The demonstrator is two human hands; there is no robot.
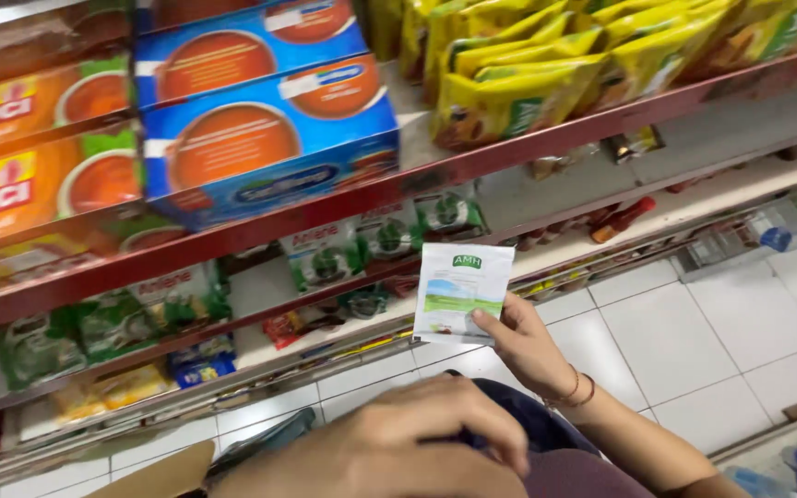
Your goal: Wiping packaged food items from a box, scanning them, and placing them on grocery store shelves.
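Being held up by the right hand (pixel 523 346), one white-and-green sachet (pixel 461 293) is being pinched between fingers (pixel 489 325) below two blue boxes (pixel 269 138); the left hand (pixel 389 447) is resting, loosely curled.

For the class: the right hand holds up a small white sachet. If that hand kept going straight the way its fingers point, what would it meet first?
Probably the red shelf edge and the green-and-white boxes behind it: the right hand with its white sachet points up and left toward them. Depth is unclear.

White sachet (pixel 462 293) in right hand (pixel 526 346)
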